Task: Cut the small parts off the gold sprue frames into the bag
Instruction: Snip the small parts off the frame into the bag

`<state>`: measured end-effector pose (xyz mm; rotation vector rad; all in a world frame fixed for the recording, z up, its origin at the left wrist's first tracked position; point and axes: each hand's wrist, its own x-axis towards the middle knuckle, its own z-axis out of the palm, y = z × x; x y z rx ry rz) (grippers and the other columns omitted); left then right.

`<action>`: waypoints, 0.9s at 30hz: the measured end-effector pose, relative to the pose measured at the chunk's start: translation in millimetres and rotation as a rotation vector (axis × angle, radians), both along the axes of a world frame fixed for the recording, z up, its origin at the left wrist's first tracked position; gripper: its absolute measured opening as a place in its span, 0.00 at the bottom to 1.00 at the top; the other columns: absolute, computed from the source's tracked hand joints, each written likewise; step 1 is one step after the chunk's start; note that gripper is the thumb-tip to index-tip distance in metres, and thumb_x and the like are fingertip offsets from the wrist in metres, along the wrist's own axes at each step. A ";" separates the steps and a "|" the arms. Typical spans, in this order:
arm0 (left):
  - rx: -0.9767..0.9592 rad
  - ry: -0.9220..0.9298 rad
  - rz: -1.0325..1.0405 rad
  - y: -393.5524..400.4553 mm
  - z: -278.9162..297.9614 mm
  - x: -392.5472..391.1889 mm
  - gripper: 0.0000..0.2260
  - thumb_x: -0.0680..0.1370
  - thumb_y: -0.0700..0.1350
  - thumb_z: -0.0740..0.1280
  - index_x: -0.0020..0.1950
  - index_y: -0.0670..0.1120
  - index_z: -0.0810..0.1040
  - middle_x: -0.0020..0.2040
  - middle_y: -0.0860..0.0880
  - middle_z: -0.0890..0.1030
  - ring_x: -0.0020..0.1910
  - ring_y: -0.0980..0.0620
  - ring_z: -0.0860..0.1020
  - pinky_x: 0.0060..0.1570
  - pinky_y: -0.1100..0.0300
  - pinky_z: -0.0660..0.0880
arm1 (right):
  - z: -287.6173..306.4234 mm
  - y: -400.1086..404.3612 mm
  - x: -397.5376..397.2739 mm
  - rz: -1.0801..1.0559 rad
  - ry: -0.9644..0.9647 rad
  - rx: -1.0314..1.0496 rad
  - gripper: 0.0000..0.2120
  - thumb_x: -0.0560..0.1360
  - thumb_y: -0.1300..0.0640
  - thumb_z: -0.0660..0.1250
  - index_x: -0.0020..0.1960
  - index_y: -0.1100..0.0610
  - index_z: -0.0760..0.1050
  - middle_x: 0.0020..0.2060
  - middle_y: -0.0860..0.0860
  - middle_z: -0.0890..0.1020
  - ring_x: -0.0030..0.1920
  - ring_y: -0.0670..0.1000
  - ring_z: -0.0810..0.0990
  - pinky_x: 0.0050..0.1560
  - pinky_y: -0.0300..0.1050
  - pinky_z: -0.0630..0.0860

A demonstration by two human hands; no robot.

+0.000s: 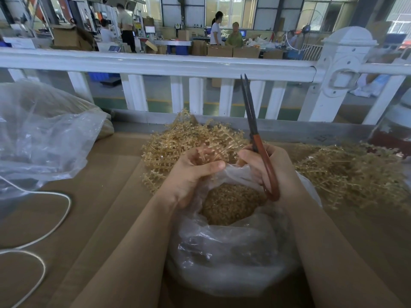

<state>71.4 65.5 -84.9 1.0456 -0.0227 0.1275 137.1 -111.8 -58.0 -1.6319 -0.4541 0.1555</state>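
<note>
— On the tabletop (93, 218), what sits closest to the person?

— At the middle, a clear bag (231, 252), its mouth open and upward. Down inside lies a heap of small gold parts (229, 203).

— And the hands?

— Both hover over the bag's mouth. Left hand (195, 174) has its fingers (201, 155) curled round a gold frame (209, 155), thumb laid across the bag's rim. How tight the hold is, I cannot tell; the frame shows only between the fingers.

— Right hand?

— Right hand (269, 167) grips scissors (255, 138) by their reddish-brown handle loop, fingers wrapped round it. Dark blades point up and away, toward the white railing (155, 63). Blades stand nearly together, just a sliver of gap at the tips.

— Are the blades on the frame?

— No, they rise above it, apart from it.

— Where are the other frames?

— One pile (178, 143) lies just behind the left hand, touching the bag's far side. A second, darker pile (351, 172) spreads to the right of the bag.

— Anything else?

— A second clear bag (44, 134), crumpled, sits at the far left. A white cord (64, 210) loops over the tabletop near it. Beyond the railing, people stand among cardboard boxes (222, 51).
</note>
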 end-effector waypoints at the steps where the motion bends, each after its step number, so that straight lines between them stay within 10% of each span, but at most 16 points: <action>1: 0.027 -0.003 -0.028 -1.4 0.2 -0.5 0.11 0.71 0.31 0.74 0.49 0.40 0.77 0.40 0.44 0.82 0.36 0.49 0.83 0.35 0.59 0.80 | -0.5 0.5 0.1 0.002 0.004 0.005 0.05 0.76 0.59 0.73 0.42 0.57 0.81 0.23 0.45 0.78 0.23 0.39 0.75 0.26 0.28 0.69; 8: 0.042 0.015 -0.030 -5.7 2.2 -4.0 0.07 0.73 0.37 0.71 0.46 0.34 0.77 0.32 0.45 0.82 0.26 0.54 0.79 0.25 0.65 0.74 | -3.1 3.2 0.2 -0.024 -0.024 0.012 0.04 0.75 0.58 0.74 0.43 0.57 0.82 0.24 0.45 0.79 0.25 0.40 0.77 0.29 0.28 0.71; 13: 0.084 -0.039 0.026 -2.8 1.1 -2.2 0.06 0.73 0.39 0.71 0.41 0.37 0.79 0.34 0.45 0.81 0.36 0.49 0.79 0.41 0.57 0.80 | -3.9 7.4 -0.8 -0.111 -0.145 -0.071 0.04 0.73 0.55 0.76 0.41 0.51 0.82 0.36 0.46 0.86 0.39 0.47 0.85 0.48 0.44 0.80; 27: 0.077 -0.073 0.150 -4.9 -0.5 -0.3 0.03 0.69 0.39 0.74 0.41 0.40 0.83 0.33 0.45 0.82 0.31 0.54 0.80 0.37 0.61 0.79 | -8.6 7.6 3.9 -0.177 -0.187 -0.050 0.07 0.71 0.51 0.78 0.42 0.53 0.82 0.34 0.45 0.84 0.39 0.47 0.82 0.46 0.43 0.79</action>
